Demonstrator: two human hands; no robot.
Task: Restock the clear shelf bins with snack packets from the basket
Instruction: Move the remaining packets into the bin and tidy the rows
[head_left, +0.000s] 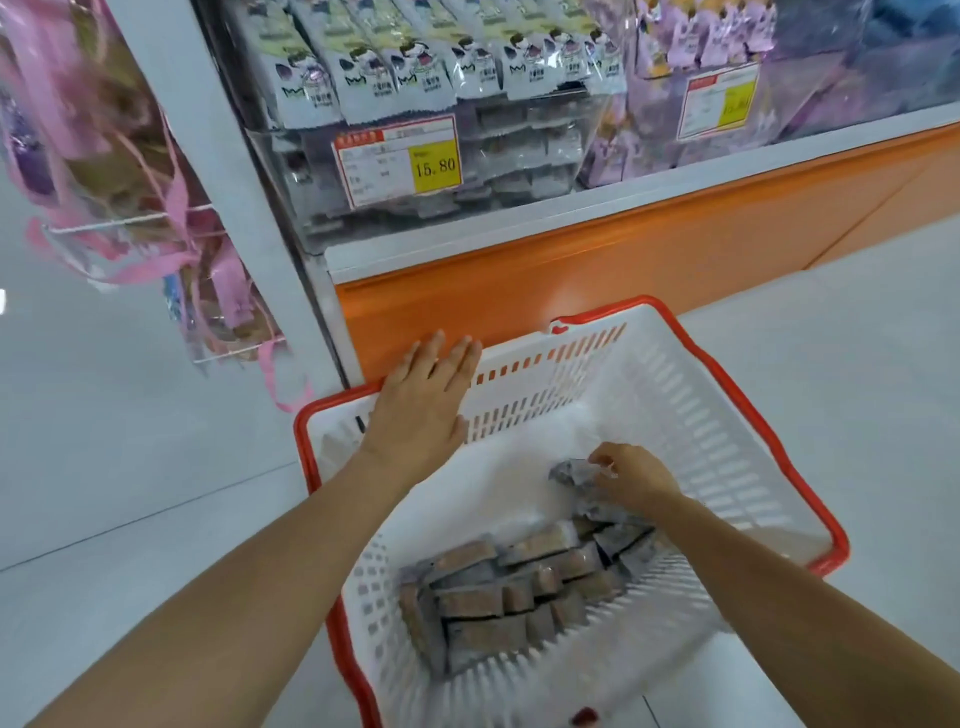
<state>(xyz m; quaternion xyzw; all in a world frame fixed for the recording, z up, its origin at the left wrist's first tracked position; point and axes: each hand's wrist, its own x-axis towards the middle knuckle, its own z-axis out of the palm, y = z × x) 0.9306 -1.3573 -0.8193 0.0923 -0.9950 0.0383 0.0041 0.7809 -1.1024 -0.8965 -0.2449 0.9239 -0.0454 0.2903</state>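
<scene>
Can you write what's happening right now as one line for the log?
stage: pick from basket | left hand: flat on basket rim | right hand: pinches a snack packet inside basket

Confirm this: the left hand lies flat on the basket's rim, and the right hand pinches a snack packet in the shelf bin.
Wrong place. The head view shows the right hand pinching the snack packet inside the basket, not the shelf bin. The left hand does lie flat on the basket's rim.

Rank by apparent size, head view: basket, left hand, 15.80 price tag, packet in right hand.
1. basket
2. left hand and price tag: look alike, tag farther off, so unranked
3. packet
</scene>
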